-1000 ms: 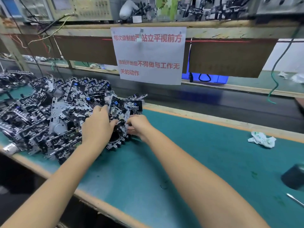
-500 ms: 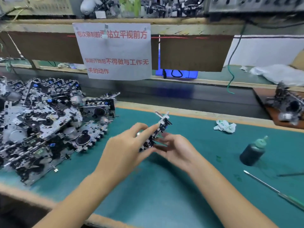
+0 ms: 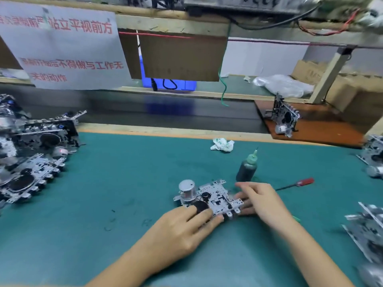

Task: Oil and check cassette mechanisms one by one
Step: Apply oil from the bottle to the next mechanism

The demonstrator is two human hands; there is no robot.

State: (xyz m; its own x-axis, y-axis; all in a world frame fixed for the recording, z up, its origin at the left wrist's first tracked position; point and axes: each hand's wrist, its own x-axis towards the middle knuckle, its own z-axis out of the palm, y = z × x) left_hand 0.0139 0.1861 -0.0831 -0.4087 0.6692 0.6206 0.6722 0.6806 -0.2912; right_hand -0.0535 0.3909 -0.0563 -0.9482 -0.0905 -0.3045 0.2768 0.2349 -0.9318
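One cassette mechanism [image 3: 215, 198], a silver plate with a round motor can and a black flywheel, lies flat on the green mat [image 3: 116, 183]. My left hand [image 3: 182, 226] rests its straight fingers on the near edge, partly over the flywheel. My right hand [image 3: 260, 201] touches the plate's right end with loosely spread fingers, slightly blurred. A dark oil bottle [image 3: 246, 169] with a green nozzle stands upright just behind my right hand. A large pile of cassette mechanisms [image 3: 31, 158] lies at the left.
A red-handled screwdriver [image 3: 298, 183] lies right of the bottle. A crumpled rag [image 3: 221, 143] sits near the mat's far edge. More mechanisms lie at the right edge [image 3: 369, 233], and one stands on an orange board [image 3: 285, 117]. A paper sign [image 3: 62, 46] hangs behind.
Both hands lifted one mechanism off the left pile, carried it right and laid it flat on the mat. The view has swung right with it.
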